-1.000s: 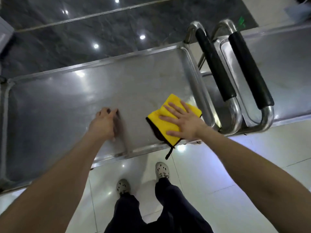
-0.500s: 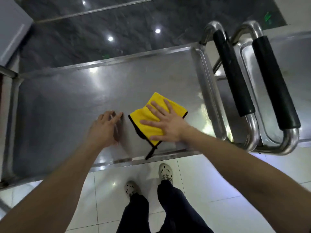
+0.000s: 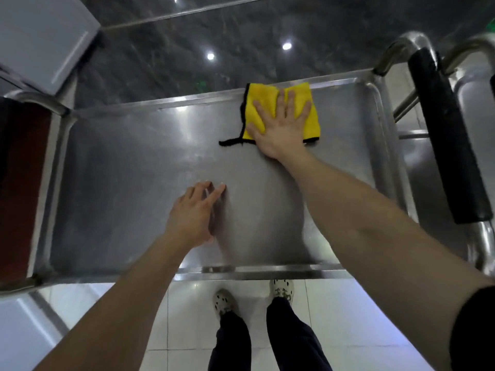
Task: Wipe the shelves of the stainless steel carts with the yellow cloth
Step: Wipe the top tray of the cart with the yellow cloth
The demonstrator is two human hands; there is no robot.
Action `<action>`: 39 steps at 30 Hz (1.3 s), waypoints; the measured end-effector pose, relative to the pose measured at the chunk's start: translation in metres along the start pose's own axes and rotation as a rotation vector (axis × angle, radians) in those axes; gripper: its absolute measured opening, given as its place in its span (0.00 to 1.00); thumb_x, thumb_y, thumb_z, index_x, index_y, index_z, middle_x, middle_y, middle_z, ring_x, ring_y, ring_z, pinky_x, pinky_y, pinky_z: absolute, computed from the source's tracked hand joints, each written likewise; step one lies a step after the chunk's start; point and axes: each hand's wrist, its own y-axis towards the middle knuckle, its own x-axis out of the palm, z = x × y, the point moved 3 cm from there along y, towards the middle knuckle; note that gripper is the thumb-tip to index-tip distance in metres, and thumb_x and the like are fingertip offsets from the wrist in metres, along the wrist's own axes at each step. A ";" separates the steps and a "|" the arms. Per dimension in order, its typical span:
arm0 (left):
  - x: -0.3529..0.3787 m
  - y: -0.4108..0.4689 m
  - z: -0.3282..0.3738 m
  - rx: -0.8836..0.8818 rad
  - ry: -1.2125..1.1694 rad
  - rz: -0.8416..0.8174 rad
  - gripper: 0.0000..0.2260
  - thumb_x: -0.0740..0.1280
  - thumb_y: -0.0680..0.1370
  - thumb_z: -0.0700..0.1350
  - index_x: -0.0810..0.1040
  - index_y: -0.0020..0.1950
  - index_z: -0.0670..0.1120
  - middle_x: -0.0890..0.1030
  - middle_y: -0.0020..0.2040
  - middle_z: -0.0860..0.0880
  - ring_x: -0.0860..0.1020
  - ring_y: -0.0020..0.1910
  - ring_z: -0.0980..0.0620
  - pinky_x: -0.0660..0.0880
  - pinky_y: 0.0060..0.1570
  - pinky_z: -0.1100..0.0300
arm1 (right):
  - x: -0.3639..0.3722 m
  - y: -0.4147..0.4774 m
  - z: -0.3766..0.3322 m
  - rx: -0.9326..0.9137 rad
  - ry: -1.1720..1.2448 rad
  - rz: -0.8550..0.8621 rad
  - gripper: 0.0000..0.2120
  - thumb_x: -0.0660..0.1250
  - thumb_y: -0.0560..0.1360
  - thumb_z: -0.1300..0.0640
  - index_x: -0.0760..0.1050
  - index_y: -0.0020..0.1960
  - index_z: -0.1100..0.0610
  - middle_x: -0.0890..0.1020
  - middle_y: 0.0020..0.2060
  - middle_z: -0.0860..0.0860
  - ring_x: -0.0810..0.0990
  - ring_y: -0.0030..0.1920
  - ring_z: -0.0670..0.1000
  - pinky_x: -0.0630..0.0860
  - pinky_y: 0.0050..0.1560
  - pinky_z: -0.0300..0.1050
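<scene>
Head view: my right hand (image 3: 281,128) lies flat, fingers spread, pressing the yellow cloth with black trim (image 3: 258,96) against the far rim of the stainless steel cart's top shelf (image 3: 128,178), upper centre-right of frame. My left hand (image 3: 192,214), fingers relaxed and empty, touches bare steel at centre. Most shelf left to cover, I judge, stretches frame-left of the cloth.

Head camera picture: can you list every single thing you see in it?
cart shelf: one, silver, middle
yellow cloth: one, yellow with black edging, far edge of the shelf
handle grip: one clear, black, right of the shelf
second cart: one, silver, far right edge
cabinet: one, white, upper left
floor tiles: many, white, below the shelf
shoes: two, pale and spotted, on the tiles
left hand: one, fingers touching the shelf
right hand: one, pressed flat on the cloth
</scene>
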 end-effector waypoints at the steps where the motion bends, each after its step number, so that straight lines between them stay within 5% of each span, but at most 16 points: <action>1: 0.000 -0.001 0.000 0.005 -0.001 0.004 0.63 0.87 0.62 0.54 0.52 0.88 0.60 0.55 0.84 0.47 0.59 0.80 0.41 0.67 0.76 0.44 | 0.006 -0.005 -0.023 -0.142 -0.016 -0.006 0.34 0.47 0.82 0.27 0.55 0.86 0.37 0.50 0.86 0.62 0.43 0.86 0.67 0.40 0.77 0.82; 4: 0.000 -0.002 0.000 0.008 0.006 0.011 0.63 0.87 0.63 0.55 0.50 0.88 0.60 0.56 0.85 0.46 0.60 0.81 0.40 0.67 0.75 0.43 | 0.014 -0.021 -0.055 -0.382 -0.053 -0.026 0.34 0.46 0.82 0.27 0.55 0.86 0.36 0.51 0.87 0.58 0.44 0.87 0.64 0.42 0.78 0.78; 7: 0.000 -0.001 -0.002 0.011 0.011 -0.002 0.65 0.88 0.61 0.56 0.50 0.88 0.60 0.55 0.85 0.47 0.60 0.81 0.41 0.68 0.75 0.43 | 0.006 -0.016 -0.024 -0.413 -0.024 -0.020 0.32 0.48 0.83 0.28 0.56 0.85 0.34 0.52 0.87 0.52 0.46 0.87 0.58 0.42 0.81 0.74; 13: 0.002 0.001 -0.004 0.006 -0.014 -0.023 0.65 0.87 0.60 0.54 0.50 0.87 0.61 0.54 0.85 0.48 0.60 0.81 0.40 0.67 0.78 0.43 | -0.017 -0.021 0.135 0.194 -0.012 0.069 0.36 0.43 0.81 0.24 0.53 0.85 0.35 0.53 0.87 0.52 0.47 0.87 0.58 0.39 0.81 0.74; 17: 0.004 0.001 -0.005 0.005 -0.003 -0.014 0.66 0.88 0.59 0.57 0.50 0.87 0.62 0.54 0.84 0.49 0.59 0.81 0.42 0.67 0.77 0.42 | -0.011 -0.051 0.117 0.306 -0.005 0.075 0.37 0.42 0.81 0.25 0.55 0.86 0.39 0.52 0.87 0.56 0.46 0.87 0.61 0.41 0.79 0.78; 25: -0.002 -0.002 -0.005 0.056 0.024 -0.007 0.65 0.88 0.57 0.59 0.56 0.88 0.58 0.60 0.83 0.46 0.63 0.80 0.40 0.70 0.74 0.42 | 0.044 -0.221 -0.035 -0.420 -0.020 0.058 0.34 0.54 0.85 0.30 0.56 0.87 0.41 0.51 0.87 0.59 0.44 0.87 0.64 0.48 0.78 0.79; 30: 0.000 -0.001 -0.006 0.057 0.022 -0.007 0.68 0.88 0.56 0.60 0.53 0.88 0.60 0.60 0.83 0.45 0.63 0.80 0.39 0.72 0.73 0.41 | 0.029 -0.229 0.021 -0.704 -0.066 -0.006 0.30 0.54 0.86 0.32 0.57 0.86 0.38 0.50 0.88 0.50 0.45 0.87 0.56 0.46 0.83 0.71; 35: 0.001 0.001 -0.007 0.076 -0.014 -0.036 0.66 0.87 0.57 0.58 0.53 0.88 0.58 0.57 0.84 0.44 0.60 0.81 0.38 0.69 0.76 0.41 | 0.000 -0.214 0.149 -0.098 -0.065 0.035 0.31 0.51 0.85 0.30 0.48 0.85 0.33 0.51 0.88 0.50 0.44 0.87 0.54 0.43 0.83 0.70; 39: -0.003 -0.003 -0.003 0.072 -0.013 -0.005 0.64 0.88 0.56 0.58 0.57 0.87 0.58 0.60 0.81 0.46 0.64 0.78 0.40 0.71 0.72 0.43 | 0.008 -0.231 0.134 0.323 -0.035 0.098 0.33 0.50 0.84 0.30 0.52 0.87 0.38 0.51 0.87 0.55 0.46 0.87 0.60 0.41 0.82 0.73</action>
